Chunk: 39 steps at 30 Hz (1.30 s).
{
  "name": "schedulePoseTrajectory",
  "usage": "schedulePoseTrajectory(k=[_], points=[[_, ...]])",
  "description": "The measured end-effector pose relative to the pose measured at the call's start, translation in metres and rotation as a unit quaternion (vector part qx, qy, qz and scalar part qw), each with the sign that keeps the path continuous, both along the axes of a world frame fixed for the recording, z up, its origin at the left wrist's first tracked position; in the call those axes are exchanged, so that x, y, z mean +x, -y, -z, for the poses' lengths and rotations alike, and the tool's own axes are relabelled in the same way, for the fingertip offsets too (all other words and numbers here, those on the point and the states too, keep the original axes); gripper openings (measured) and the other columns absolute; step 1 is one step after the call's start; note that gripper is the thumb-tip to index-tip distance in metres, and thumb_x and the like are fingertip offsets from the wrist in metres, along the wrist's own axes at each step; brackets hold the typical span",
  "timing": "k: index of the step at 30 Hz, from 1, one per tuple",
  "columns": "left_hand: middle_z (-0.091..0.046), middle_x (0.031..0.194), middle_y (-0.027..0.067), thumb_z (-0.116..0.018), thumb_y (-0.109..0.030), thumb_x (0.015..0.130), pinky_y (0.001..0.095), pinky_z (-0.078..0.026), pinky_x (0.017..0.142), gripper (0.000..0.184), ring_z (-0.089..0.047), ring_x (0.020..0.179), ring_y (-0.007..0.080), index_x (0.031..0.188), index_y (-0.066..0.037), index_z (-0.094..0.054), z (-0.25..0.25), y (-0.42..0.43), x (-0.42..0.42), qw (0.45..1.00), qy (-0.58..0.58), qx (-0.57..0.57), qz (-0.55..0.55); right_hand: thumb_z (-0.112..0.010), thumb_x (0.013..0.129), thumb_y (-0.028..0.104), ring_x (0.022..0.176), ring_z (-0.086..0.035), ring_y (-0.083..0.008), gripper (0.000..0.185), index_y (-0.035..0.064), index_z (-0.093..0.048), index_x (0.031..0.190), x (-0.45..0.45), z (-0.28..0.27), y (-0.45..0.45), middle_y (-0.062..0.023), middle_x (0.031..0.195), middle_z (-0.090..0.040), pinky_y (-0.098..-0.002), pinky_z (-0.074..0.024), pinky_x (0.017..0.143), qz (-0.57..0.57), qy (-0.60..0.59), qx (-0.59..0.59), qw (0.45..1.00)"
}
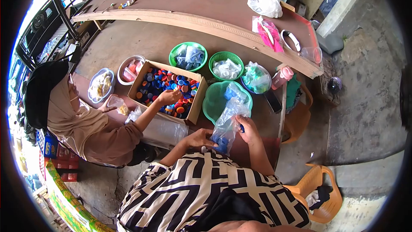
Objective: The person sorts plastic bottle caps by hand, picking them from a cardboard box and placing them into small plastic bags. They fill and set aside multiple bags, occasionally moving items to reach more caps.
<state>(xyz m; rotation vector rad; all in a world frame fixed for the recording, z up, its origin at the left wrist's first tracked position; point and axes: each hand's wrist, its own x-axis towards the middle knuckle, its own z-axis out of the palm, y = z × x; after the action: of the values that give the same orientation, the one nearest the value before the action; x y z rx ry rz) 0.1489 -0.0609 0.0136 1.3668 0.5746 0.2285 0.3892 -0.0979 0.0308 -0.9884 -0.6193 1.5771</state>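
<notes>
A clear plastic bag (228, 118) hangs in front of me, with blue caps (221, 143) gathered at its bottom. My left hand (201, 138) is closed on the bag's lower left side. On the other side, my right hand (248, 129) has its fingers closed around a small blue cap, which shows at the fingertips beside the bag. Just beyond lies a light green basket (210, 103) with a bag of light blue pieces in it. To the left, a cardboard box (196, 105) holds many red, blue and orange caps; a co-worker's hand (171, 96) reaches into it.
Along the table stand a green basket (171, 56) of bagged blue-grey pieces, a smaller green basket (211, 66) of white pieces, and a bowl of bagged green pieces (256, 79). A pink bottle (282, 77) and a phone (272, 102) are at right. Clear plastic sheets (165, 131) lie near the front edge.
</notes>
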Motion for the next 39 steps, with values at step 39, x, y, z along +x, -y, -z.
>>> schedulePoseTrajectory(k=[39], points=[[-0.065,0.105,0.0116,-0.055,0.005,0.071,0.0377,-0.053,0.078,0.009,-0.063,0.093,0.0319,0.073,-0.001,-0.061,-0.027,0.028,-0.03,0.837,-0.065,0.433,-0.329,-0.069,0.084,0.01,0.073,-0.053,-0.0072,0.028,0.0054,-0.065,0.111,-0.065,0.02,0.01,0.0013,0.08,-0.06,-0.0232,-0.0451,0.068,-0.088,0.377,0.136,0.912]])
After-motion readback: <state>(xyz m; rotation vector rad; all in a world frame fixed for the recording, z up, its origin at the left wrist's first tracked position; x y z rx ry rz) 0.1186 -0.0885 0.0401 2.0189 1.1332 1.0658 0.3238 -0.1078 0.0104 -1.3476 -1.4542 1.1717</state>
